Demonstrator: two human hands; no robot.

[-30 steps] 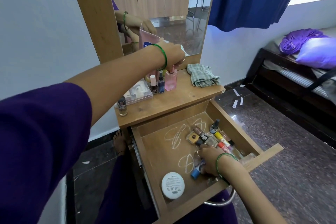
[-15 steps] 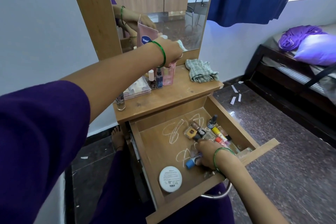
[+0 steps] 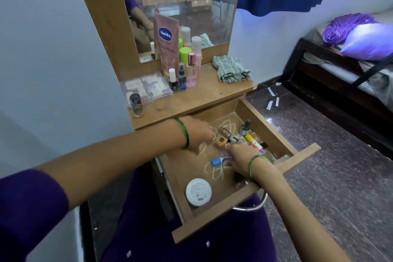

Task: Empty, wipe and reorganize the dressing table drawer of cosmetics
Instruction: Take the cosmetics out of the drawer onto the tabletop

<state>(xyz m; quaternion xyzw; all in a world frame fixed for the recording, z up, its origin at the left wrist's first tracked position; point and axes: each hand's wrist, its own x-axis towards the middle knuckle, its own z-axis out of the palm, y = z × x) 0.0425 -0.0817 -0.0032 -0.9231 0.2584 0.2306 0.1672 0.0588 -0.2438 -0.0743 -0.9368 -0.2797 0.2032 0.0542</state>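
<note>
Both hands in the open drawer (image 3: 302, 156), frame centre — left hand (image 3: 196, 134) blurred, grip unclear; right hand (image 3: 240, 155) curled on a blue-capped bottle (image 3: 219, 160).

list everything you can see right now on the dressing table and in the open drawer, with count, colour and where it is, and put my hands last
Vaseline tube: 1, pink, upright against the mirror.
Capped bottles: several, pink and green, beside the tube.
Small dark bottles: 2, in front of them.
Clear case: 1, tabletop left.
Dark-capped bottle: 1, clear, tabletop front left.
Cloth: 1, green checked, crumpled, tabletop right.
Drawer: 1, wooden, pulled open, white scribbles inside.
Round tin: 1, white, drawer front.
Small bottles and tubes: a cluster, mixed colours, drawer back right.
Blue-capped item: 1, under the right hand.
Left hand: reaching into the drawer, blurred.
Right hand: on the blue-capped item.
</note>
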